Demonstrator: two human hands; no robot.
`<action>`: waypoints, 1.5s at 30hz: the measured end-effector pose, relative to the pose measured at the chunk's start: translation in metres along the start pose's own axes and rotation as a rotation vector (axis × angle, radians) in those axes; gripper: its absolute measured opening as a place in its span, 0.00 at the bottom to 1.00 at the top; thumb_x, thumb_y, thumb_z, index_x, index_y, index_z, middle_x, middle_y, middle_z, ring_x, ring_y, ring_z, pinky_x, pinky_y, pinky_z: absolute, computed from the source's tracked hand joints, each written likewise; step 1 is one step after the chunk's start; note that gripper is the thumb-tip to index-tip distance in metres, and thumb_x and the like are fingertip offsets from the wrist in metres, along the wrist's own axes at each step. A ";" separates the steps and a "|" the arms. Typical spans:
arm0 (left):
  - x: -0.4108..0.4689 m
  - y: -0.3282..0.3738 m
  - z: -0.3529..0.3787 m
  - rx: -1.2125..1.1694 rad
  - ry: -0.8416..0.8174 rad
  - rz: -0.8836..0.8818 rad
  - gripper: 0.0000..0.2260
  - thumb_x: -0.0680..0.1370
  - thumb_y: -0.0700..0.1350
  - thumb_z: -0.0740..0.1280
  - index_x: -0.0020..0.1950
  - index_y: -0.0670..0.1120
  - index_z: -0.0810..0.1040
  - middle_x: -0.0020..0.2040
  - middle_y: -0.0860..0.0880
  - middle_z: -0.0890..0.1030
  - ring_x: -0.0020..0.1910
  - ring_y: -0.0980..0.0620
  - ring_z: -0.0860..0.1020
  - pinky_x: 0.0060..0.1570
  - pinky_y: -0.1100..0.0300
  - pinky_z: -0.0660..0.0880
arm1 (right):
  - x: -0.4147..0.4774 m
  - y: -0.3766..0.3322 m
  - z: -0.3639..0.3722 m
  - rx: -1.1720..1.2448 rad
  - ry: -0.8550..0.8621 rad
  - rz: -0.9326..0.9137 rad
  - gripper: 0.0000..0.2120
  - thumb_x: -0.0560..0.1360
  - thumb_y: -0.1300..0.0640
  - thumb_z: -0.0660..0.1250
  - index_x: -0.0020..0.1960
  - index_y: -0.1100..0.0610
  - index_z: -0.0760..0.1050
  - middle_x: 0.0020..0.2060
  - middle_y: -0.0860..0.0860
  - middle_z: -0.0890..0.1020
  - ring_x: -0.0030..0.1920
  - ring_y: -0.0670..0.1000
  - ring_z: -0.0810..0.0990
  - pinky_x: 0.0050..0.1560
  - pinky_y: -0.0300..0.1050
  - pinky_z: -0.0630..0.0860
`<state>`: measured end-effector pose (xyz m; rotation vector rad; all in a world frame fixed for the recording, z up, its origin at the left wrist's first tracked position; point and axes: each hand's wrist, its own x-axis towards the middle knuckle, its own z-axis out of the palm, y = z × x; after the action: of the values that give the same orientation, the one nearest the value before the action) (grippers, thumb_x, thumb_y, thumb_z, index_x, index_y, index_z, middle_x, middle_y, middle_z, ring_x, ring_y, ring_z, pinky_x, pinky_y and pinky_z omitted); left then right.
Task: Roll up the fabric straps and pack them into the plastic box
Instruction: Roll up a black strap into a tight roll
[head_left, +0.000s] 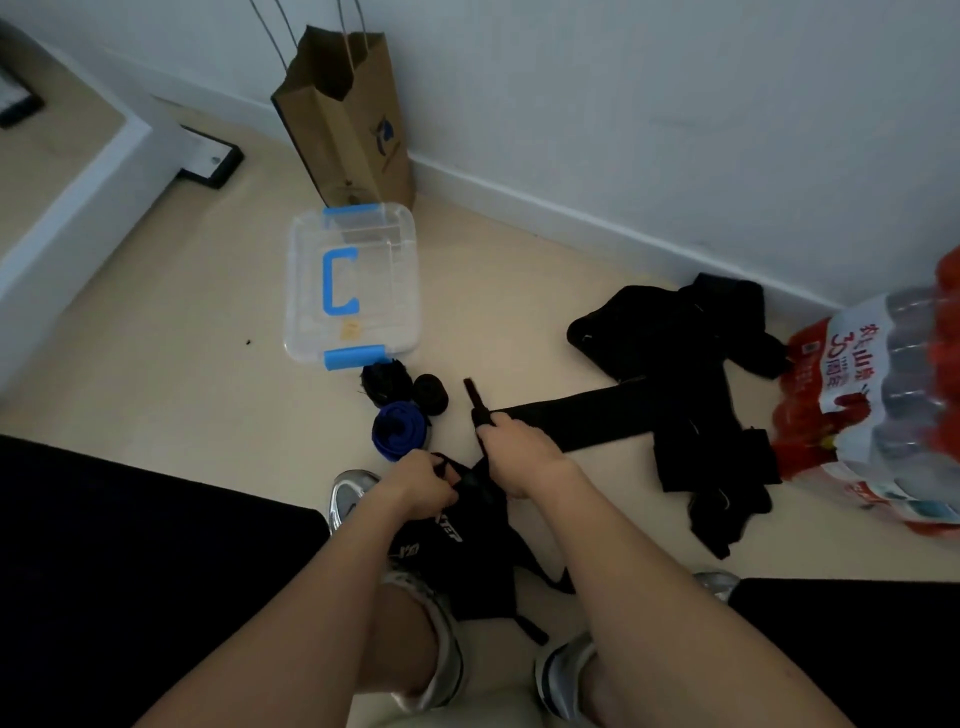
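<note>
Presently: black strap (571, 422), likely soft, limp, light; my right grip (519, 457) clamped near its end, my left grip (422, 487) pinching black fabric beside it.

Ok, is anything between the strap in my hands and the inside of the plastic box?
Yes, the lid is on the plastic box, blue latches down. Three rolled straps lie on the floor between its near end and your black strap.
</note>
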<state>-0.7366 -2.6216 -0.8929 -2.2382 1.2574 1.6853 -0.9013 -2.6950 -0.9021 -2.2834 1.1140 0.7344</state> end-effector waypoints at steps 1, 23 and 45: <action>0.001 0.000 0.000 -0.025 -0.003 0.010 0.07 0.79 0.40 0.74 0.57 0.44 0.86 0.54 0.46 0.87 0.50 0.51 0.83 0.50 0.58 0.79 | 0.001 0.003 -0.001 0.058 0.044 0.016 0.16 0.83 0.65 0.62 0.71 0.60 0.75 0.66 0.61 0.76 0.61 0.63 0.79 0.54 0.54 0.76; -0.057 0.110 0.018 -0.434 0.074 0.372 0.03 0.80 0.41 0.75 0.52 0.48 0.88 0.41 0.51 0.85 0.36 0.62 0.81 0.38 0.71 0.74 | -0.133 0.131 -0.042 0.937 0.997 1.007 0.07 0.82 0.54 0.70 0.59 0.52 0.80 0.71 0.58 0.72 0.58 0.59 0.77 0.63 0.49 0.76; -0.217 0.249 -0.081 -0.983 -0.022 0.684 0.30 0.74 0.23 0.48 0.68 0.43 0.75 0.63 0.36 0.83 0.55 0.39 0.85 0.58 0.45 0.83 | -0.278 0.060 -0.196 1.189 0.675 -0.019 0.07 0.83 0.53 0.72 0.47 0.48 0.87 0.42 0.50 0.89 0.41 0.50 0.86 0.48 0.46 0.79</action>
<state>-0.8460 -2.7066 -0.5821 -2.2690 1.5038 3.1235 -1.0460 -2.6984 -0.5882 -1.4382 1.2767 -0.6661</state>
